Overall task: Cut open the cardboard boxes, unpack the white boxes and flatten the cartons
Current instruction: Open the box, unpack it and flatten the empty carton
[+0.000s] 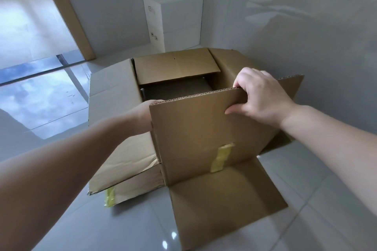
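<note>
You are standing over an opened cardboard carton (204, 138) that is sitting on the glossy tiled floor (122, 226), close to the grey wall (295, 26) on your right. Your right hand (259, 96) is gripping the top edge of the carton's near panel, fingers curling over the corrugated rim and thumb pressing on the outer face. Your left hand (146, 116) is reaching in at the panel's left corner; most of it is hidden behind the cardboard, so you cannot tell how its fingers are lying, only that it is touching that edge. One flap (226, 208) is lying flat on the floor toward you, another (175, 65) is folding in over the far side of the opening, and a pale flap (112, 87) is spreading out to the left. Strips of yellow tape (222, 157) are clinging to the near panel and to the lower left edge. Two white boxes (175, 18) are standing stacked in the far corner, well apart from the carton. The inside of the carton is looking dark.
</note>
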Motion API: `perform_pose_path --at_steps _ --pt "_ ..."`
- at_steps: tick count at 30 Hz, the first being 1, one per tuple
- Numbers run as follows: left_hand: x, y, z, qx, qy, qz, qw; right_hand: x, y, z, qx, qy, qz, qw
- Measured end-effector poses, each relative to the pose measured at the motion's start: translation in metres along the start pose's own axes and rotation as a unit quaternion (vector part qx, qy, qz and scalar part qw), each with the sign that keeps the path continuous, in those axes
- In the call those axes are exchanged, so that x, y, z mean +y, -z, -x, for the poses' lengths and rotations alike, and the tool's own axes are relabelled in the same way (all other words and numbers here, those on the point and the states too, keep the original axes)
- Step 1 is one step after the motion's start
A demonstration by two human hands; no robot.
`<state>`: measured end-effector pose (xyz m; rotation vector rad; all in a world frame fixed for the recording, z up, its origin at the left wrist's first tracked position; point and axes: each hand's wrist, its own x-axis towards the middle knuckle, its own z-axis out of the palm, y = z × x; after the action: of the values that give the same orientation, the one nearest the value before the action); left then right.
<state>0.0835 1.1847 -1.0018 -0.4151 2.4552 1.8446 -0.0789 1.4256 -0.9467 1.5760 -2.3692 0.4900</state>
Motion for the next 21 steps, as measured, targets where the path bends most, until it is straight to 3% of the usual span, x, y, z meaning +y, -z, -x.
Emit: perform_pose_path --at_steps 4,6,8,11,17,21 --pt "0.002 -0.015 -0.002 -0.082 0.026 -0.173 0.981 -0.003 0.019 0.014 -0.037 -0.012 0.009 0.999" --pt "0.000 -0.030 -0.003 -0.130 0.059 -0.255 0.956 -0.004 0.035 0.017 -0.131 -0.059 -0.061 0.988" --pt "-0.005 -0.048 -0.001 -0.150 0.105 -0.313 0.932 -0.006 0.046 0.020 -0.262 -0.122 -0.125 0.949" --pt "-0.016 -0.073 0.008 -0.180 0.153 -0.350 0.906 -0.008 0.041 0.036 -0.398 -0.098 0.000 0.912" --pt "-0.032 -0.093 0.005 -0.147 0.075 -0.522 0.837 -0.001 0.010 0.059 -0.407 -0.088 0.014 0.909" --pt "-0.036 -0.107 0.009 -0.192 0.081 -0.506 0.837 0.005 0.003 0.058 -0.389 -0.092 0.008 0.917"
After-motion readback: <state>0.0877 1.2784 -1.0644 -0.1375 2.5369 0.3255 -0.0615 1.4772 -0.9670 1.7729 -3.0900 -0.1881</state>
